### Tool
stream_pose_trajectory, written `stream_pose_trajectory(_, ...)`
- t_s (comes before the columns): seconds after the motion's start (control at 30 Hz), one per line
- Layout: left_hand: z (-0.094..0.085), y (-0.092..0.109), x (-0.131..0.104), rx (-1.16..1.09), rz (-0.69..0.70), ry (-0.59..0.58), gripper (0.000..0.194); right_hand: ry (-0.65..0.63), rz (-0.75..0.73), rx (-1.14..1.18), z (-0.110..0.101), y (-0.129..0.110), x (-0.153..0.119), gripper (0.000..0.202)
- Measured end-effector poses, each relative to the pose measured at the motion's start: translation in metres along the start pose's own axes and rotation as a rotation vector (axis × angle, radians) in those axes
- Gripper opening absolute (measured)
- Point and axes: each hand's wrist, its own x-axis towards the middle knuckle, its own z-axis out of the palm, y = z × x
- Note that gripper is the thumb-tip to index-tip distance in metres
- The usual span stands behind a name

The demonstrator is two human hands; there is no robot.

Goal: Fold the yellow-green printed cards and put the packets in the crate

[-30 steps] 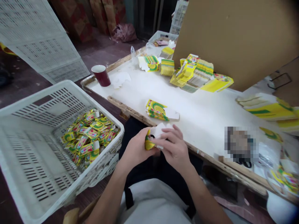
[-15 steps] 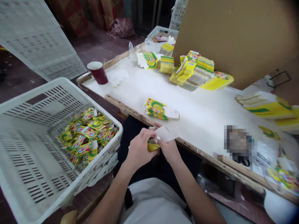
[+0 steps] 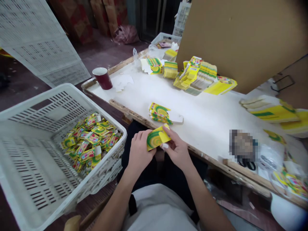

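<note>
A small yellow and green printed carton (image 3: 154, 140) is held between my two hands, over my lap at the table's front edge. My left hand (image 3: 141, 150) wraps its left end, fingers behind and thumb below. With thumb and fingers, my right hand (image 3: 176, 149) pinches the right end, where a yellow flap (image 3: 165, 136) stands folded across. Just beyond my hands lies a small pile of flat cartons (image 3: 160, 113) with white flaps pointing right. On my left, a white plastic crate (image 3: 123, 128) holds many cartons (image 3: 92, 138) of the same print.
A maroon mug (image 3: 103, 79) stands at the table's left edge, beside white paper scraps (image 3: 123, 81). Stacked carton blanks (image 3: 204, 75) lie at the back, before a large cardboard sheet (image 3: 240, 38). Black-handled scissors (image 3: 247, 163) rest at the right.
The carton in my hands has turned so that its yellow printed face shows instead of the white flap. My right hand has shifted to its right end.
</note>
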Motion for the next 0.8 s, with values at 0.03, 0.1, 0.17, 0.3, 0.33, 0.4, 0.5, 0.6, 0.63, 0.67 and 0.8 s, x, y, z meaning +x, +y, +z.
stream_pose_trajectory(0.03,-0.002,-0.001,0.001,-0.007,0.01,0.0,0.047,-0.069,-0.023,-0.068,-0.003,0.0,0.0,0.049)
stream_pose_trajectory(0.1,-0.005,-0.004,0.002,-0.028,0.038,-0.003,0.046,-0.157,-0.065,-0.212,-0.012,-0.002,0.001,0.042)
stream_pose_trajectory(0.17,-0.008,-0.005,0.003,-0.056,0.07,-0.033,0.044,-0.2,-0.088,-0.291,-0.022,-0.004,0.002,0.037)
stream_pose_trajectory(0.3,-0.013,-0.004,0.004,-0.097,0.126,-0.084,0.046,-0.298,-0.085,-0.306,-0.035,-0.008,0.006,0.035)
stream_pose_trajectory(0.33,-0.014,-0.003,0.005,-0.095,0.133,-0.082,0.045,-0.297,-0.076,-0.286,-0.035,-0.008,0.006,0.034)
stream_pose_trajectory(0.4,-0.015,-0.001,0.005,-0.083,0.138,-0.07,0.044,-0.238,-0.057,-0.23,-0.03,-0.006,0.006,0.031)
stream_pose_trajectory(0.5,-0.014,0.0,0.006,-0.073,0.114,-0.061,0.046,-0.2,-0.039,-0.148,-0.02,-0.001,0.005,0.044)
stream_pose_trajectory(0.6,-0.011,-0.001,0.006,-0.084,0.068,-0.061,0.047,-0.256,-0.032,-0.04,-0.012,0.003,0.007,0.059)
stream_pose_trajectory(0.63,-0.009,-0.002,0.007,-0.088,0.051,-0.056,0.047,-0.237,-0.038,-0.021,-0.009,0.004,0.007,0.058)
stream_pose_trajectory(0.67,-0.007,-0.003,0.007,-0.09,0.036,-0.051,0.046,-0.2,-0.051,-0.022,-0.006,0.004,0.009,0.055)
stream_pose_trajectory(0.8,-0.01,-0.016,0.011,-0.092,-0.019,-0.008,0.045,-0.166,-0.104,-0.122,0.004,0.006,0.019,0.067)
